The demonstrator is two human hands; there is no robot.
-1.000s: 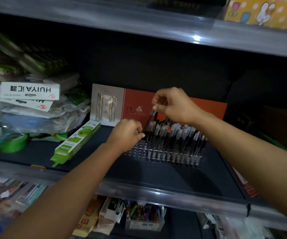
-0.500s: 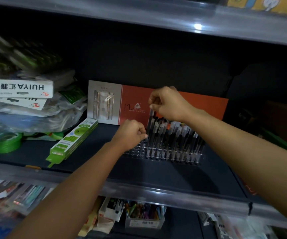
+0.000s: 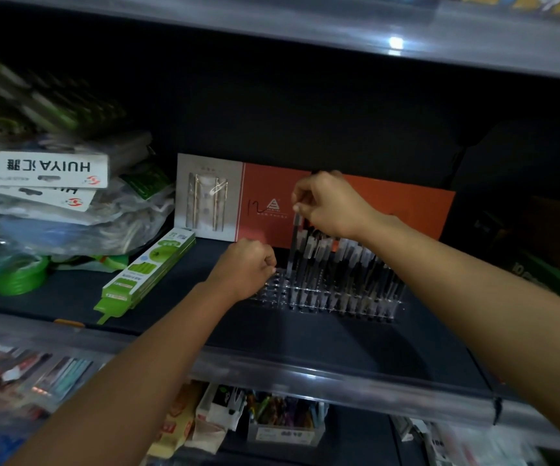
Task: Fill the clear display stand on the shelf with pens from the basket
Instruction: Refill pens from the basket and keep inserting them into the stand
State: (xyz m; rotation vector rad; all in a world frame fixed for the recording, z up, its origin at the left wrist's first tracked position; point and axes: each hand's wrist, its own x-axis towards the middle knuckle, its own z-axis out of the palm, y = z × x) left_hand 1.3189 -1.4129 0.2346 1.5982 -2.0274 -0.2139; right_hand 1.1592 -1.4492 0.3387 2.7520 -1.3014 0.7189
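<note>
Right hand [image 3: 330, 205]: I see it pinching the top of a pen [image 3: 294, 245] that stands upright at the left end of the filled rows.
Left hand [image 3: 246, 267]: I see a closed fist at the left edge of the clear display stand [image 3: 273, 290]; whether it holds anything, I cannot tell.
Stand: on the dark shelf [image 3: 305, 334], its right part full of pens, its left holes bare.
Behind: an orange box [image 3: 403, 210] upright against the back.
Left of stand: a green pack [image 3: 147, 269] lying flat.

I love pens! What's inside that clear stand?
Many black pens stand in the clear stand; its left holes are empty. The right hand hides some pen tops.
</note>
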